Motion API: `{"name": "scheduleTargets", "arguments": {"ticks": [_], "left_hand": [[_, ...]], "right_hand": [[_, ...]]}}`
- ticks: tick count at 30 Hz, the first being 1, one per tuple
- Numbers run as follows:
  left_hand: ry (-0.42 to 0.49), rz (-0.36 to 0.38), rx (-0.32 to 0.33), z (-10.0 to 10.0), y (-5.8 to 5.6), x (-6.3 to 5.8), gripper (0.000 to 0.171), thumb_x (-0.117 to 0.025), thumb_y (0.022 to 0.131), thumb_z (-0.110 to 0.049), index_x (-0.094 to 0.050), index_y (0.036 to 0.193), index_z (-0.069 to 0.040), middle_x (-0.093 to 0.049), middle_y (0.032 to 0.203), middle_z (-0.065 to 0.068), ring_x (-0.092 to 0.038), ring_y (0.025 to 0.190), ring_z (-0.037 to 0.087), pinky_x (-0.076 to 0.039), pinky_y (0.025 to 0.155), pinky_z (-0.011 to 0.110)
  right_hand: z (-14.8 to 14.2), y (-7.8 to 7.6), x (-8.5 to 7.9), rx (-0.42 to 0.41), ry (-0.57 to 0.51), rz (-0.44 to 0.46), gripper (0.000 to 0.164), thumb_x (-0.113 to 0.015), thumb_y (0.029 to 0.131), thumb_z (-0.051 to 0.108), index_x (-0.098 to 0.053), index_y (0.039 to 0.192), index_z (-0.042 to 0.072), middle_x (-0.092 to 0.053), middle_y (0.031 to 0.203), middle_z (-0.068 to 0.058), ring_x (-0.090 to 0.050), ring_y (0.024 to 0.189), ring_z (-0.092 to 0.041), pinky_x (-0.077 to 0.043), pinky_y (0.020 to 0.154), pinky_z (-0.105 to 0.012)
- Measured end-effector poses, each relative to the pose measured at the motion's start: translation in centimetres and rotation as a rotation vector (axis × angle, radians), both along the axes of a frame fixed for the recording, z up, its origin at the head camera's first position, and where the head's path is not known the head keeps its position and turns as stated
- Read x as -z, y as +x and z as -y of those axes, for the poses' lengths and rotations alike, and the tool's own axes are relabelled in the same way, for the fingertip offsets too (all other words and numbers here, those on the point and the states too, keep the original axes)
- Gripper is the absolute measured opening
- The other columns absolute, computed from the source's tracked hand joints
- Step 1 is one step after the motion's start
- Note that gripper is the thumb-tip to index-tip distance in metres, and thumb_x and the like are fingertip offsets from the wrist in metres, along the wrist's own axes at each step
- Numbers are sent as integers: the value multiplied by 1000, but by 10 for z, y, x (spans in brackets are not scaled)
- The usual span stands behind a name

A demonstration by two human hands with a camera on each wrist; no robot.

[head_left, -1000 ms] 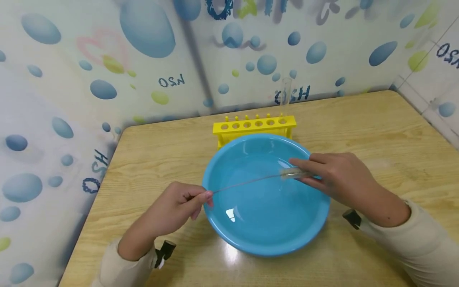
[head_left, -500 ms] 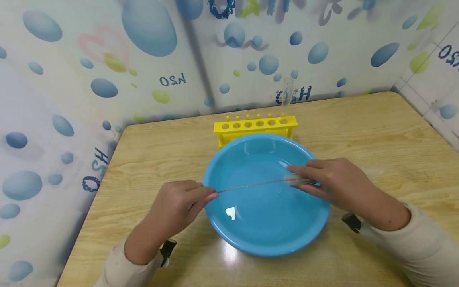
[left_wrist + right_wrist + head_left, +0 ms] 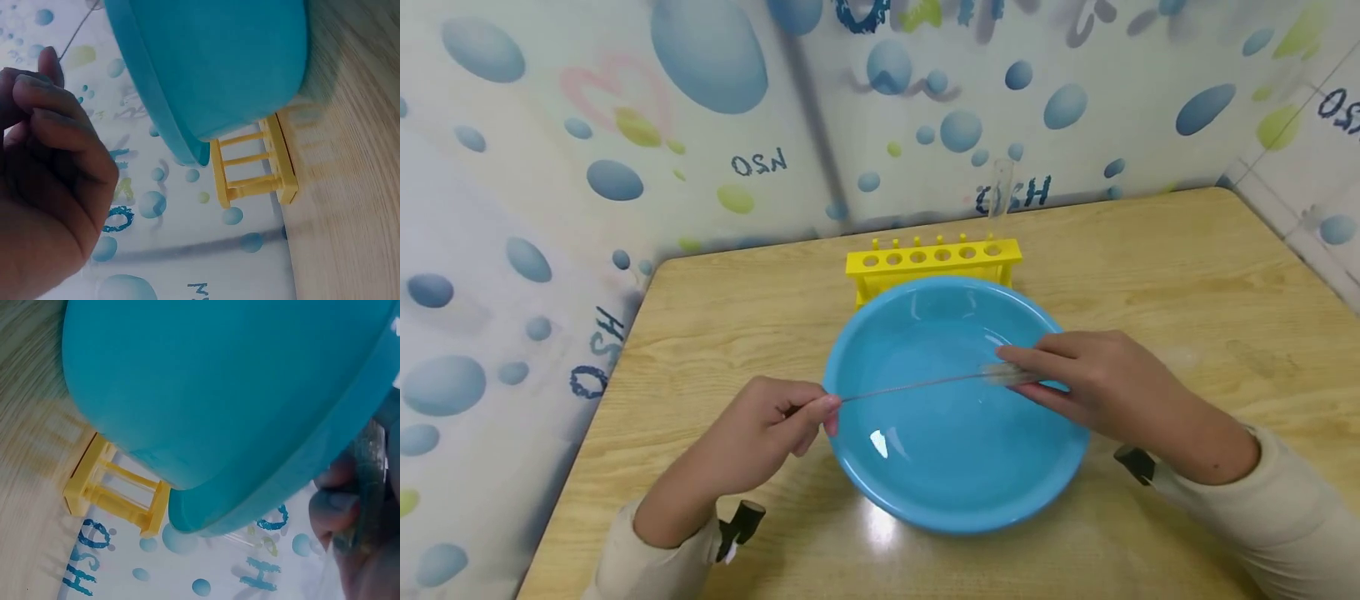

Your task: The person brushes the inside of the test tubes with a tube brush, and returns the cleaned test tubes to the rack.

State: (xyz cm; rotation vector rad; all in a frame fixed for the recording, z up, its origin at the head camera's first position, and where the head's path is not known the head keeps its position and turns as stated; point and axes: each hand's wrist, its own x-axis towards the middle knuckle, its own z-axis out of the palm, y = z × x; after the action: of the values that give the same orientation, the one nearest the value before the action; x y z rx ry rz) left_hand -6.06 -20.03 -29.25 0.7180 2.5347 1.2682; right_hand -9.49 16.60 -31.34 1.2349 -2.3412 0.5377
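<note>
Over the blue basin [image 3: 958,518], both hands hold the two ends of one line of things. My left hand [image 3: 752,437] pinches the thin twisted-wire handle of a test tube brush [image 3: 917,385] between thumb and fingers, at the basin's left rim. My right hand [image 3: 1112,387] grips a clear glass test tube [image 3: 373,465] above the right side of the basin. The pale bristles overlap the tube's mouth in the head view; the tube's far end is hidden by the hand. In the left wrist view, the left hand's fingers [image 3: 69,134] are curled.
Water with bright reflections shows in the basin. Right behind it stands a yellow test tube rack [image 3: 934,257], with a clear test tube [image 3: 1001,192] upright at its right end. The wooden table [image 3: 730,333] meets a patterned wall [image 3: 820,108] at the back.
My left hand moves right toward the tube with the brush handle, then back left. The right hand and tube drop slightly at first, then stay nearly in place.
</note>
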Motion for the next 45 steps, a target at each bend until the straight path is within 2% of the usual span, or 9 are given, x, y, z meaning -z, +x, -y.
{"name": "scheduleTargets", "arguments": {"ticks": [6, 13, 17, 20, 27, 32, 35, 42, 45], "left_hand": [[-6, 4, 5, 2, 1, 0, 28, -54, 104, -21, -69, 81, -17, -46, 56, -7, -40, 48, 7, -38, 45, 23], [-166, -884, 6, -4, -4, 12, 33, -55, 104, -29, -74, 84, -10, -65, 65, -4, -51, 54, 6, -48, 51, 19], [-187, -1040, 10, -6, -6, 14, 36, -54, 104, -30, -74, 84, -8, -60, 59, -2, -47, 50, 9, -46, 47, 20], [-119, -886, 17, -8, -5, 14, 31, -57, 103, -25, -74, 83, -8, -61, 61, -4, -50, 53, 7, -48, 51, 19], [5, -67, -11, -15, -8, 9, 30, -52, 105, -21, -67, 80, -14, -49, 59, -8, -42, 51, 6, -40, 47, 22], [-6, 30, -46, -18, -14, 5, 33, -51, 106, -25, -67, 80, -12, -48, 57, -5, -42, 50, 9, -40, 45, 24], [-43, -122, -43, -19, -15, 5, 30, -54, 105, -24, -69, 81, -13, -48, 58, -8, -42, 50, 5, -41, 46, 22], [-182, -927, 31, -20, -18, 14, 35, -55, 104, -30, -73, 82, -9, -61, 60, -3, -50, 51, 7, -48, 50, 19], [-203, -1060, 53, -23, -20, 15, 34, -56, 104, -28, -72, 83, -8, -65, 61, 0, -52, 49, 10, -48, 48, 21]], "right_hand": [[3, -1, -1, -12, -18, -111, 56, -35, 106, 50, -75, 115, 11, -67, 75, 3, -52, 56, -4, -45, 49, -19], [2, -3, -3, -30, -39, 9, 58, -39, 102, 55, -75, 115, 11, -71, 79, 5, -57, 59, -1, -48, 54, -13], [3, -2, -2, -34, -39, 23, 58, -39, 102, 55, -75, 114, 12, -70, 78, 6, -56, 59, 0, -47, 54, -11], [4, -1, -1, -16, -39, -37, 58, -37, 104, 53, -76, 114, 11, -67, 76, 5, -53, 57, -2, -45, 51, -14], [11, -3, -8, 60, 8, -140, 61, -30, 107, 50, -75, 116, 11, -70, 76, -1, -59, 57, -11, -50, 49, -25], [16, -9, -11, 84, 26, -151, 62, -28, 107, 51, -75, 116, 12, -71, 77, -2, -61, 59, -14, -53, 50, -28], [18, -11, -10, 78, 13, -151, 61, -29, 107, 50, -76, 115, 11, -71, 77, -3, -61, 58, -14, -53, 50, -29], [21, -12, -8, 52, 23, -64, 65, -27, 104, 54, -75, 117, 12, -71, 77, -1, -59, 57, -10, -49, 51, -20], [21, -11, -8, 54, 28, -48, 67, -26, 103, 56, -75, 117, 13, -71, 78, -1, -60, 58, -10, -50, 51, -20]]}}
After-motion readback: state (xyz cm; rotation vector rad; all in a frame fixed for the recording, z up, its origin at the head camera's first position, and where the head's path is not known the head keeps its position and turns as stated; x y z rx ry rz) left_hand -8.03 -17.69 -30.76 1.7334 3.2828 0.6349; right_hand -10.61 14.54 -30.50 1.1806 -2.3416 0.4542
